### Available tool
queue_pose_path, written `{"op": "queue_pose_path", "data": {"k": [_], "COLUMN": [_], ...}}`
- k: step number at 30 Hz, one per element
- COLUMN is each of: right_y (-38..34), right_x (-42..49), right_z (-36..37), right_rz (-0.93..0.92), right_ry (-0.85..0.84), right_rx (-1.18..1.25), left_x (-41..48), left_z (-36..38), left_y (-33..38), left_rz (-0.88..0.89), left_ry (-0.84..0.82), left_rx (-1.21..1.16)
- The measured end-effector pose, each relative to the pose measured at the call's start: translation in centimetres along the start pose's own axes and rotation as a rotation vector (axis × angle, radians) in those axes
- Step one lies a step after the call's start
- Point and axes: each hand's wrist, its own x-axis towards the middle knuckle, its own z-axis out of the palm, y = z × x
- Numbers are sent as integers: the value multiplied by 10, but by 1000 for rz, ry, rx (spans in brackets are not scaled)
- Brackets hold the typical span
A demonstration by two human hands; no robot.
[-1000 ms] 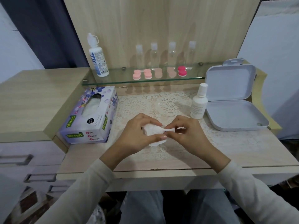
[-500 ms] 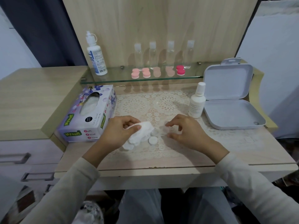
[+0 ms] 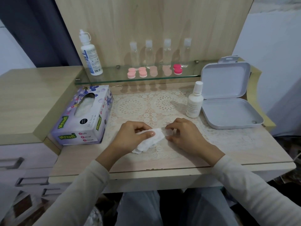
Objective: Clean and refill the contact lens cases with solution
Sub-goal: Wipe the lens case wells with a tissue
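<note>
Lace-covered worktop [image 3: 228, 144] holds a tissue box [image 3: 84, 118] left of the left hand [image 3: 130, 139], whose fingers [image 3: 149, 133] pinch a crumpled white tissue [image 3: 151, 141] just beside the small translucent lens case [image 3: 169, 132] pinched by fingers [image 3: 172, 126] of the right hand [image 3: 187, 136], a white bottle [image 3: 194, 101] beyond them.

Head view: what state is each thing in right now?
grey box: lid open.
tissue box: opened, tissue showing in slot.
tissue: crumpled, gripped by left hand.
clear lens case: on the lace mat, pinched by right hand.
pink lens cases: lids on, on glass shelf.
small white bottle: upright, capped.
large solution bottle: upright on shelf.
four clear bottles: upright, capped.
</note>
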Motion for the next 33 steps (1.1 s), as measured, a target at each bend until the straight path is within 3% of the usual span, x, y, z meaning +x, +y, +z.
{"op": "queue_pose_path", "data": {"k": [3,6,11,17,24,33], "right_y": [6,10,13,15,16,20], "right_x": [-9,-15,-18,-19,-20,-20], "right_z": [-3,-2,4,7,9,10], "right_rz": [8,9,30,12,-18,-39], "right_ry": [13,56,100,129,160,168], "right_rx": [49,103,169,236,272,289], "left_x": [4,13,17,16,20,13], "left_z": [16,32,43,35,40,47], "left_y": [1,-6,-21,-35,-39,-40], "left_rz": [25,107,435,663,722,787], "left_ry": [-28,29,177,79,162,372], "left_rx": [-2,195,448,649,647,823]}}
